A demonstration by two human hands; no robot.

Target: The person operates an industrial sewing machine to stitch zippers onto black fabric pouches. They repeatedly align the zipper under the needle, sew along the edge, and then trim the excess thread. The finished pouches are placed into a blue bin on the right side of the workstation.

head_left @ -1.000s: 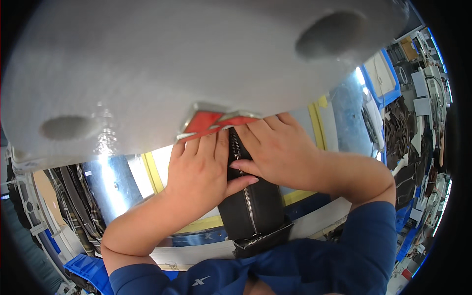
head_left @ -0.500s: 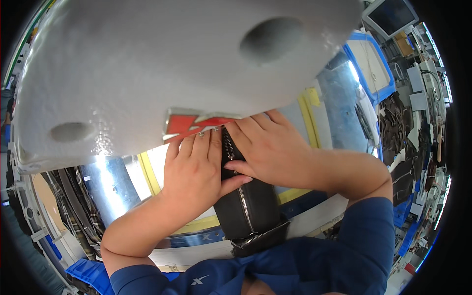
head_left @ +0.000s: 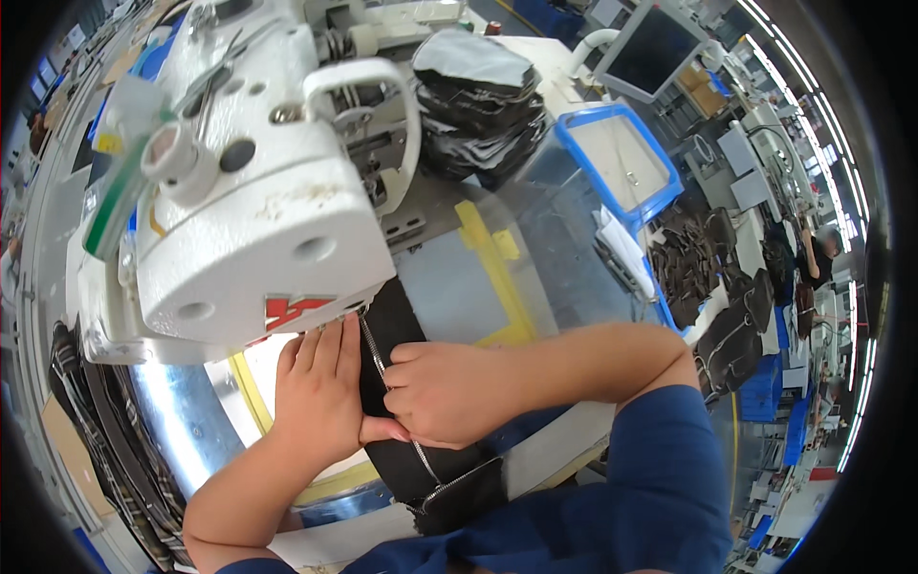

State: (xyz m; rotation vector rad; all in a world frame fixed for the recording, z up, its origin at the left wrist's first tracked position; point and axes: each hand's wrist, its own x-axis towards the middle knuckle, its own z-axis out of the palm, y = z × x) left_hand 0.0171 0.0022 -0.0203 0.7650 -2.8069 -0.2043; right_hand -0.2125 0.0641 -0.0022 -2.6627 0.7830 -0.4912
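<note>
A black fabric piece with a long metal zipper (head_left: 430, 464) lies under the head of a white sewing machine (head_left: 263, 239). My left hand (head_left: 320, 383) rests along the left of the zipper, fingers stretched toward the machine and their tips near its lower edge, thumb reaching across the piece. My right hand (head_left: 445, 392) is curled closed on the zipper area, just right of my left thumb; what exactly its fingertips pinch is hidden. Yellow tape (head_left: 512, 292) marks the work plate around the piece.
Stacked dark pieces (head_left: 478, 115) sit behind the machine. A blue-framed tray (head_left: 626, 167) and monitor (head_left: 650, 48) are at the upper right, dark cut pieces (head_left: 703, 263) beyond. Hanging fabric strips (head_left: 115, 450) line the left. A co-worker (head_left: 818, 258) is at the far right.
The view has pulled back, showing more of the machine. My right hand has moved back from the machine head and curled its fingers. My left hand stays extended on the piece.
</note>
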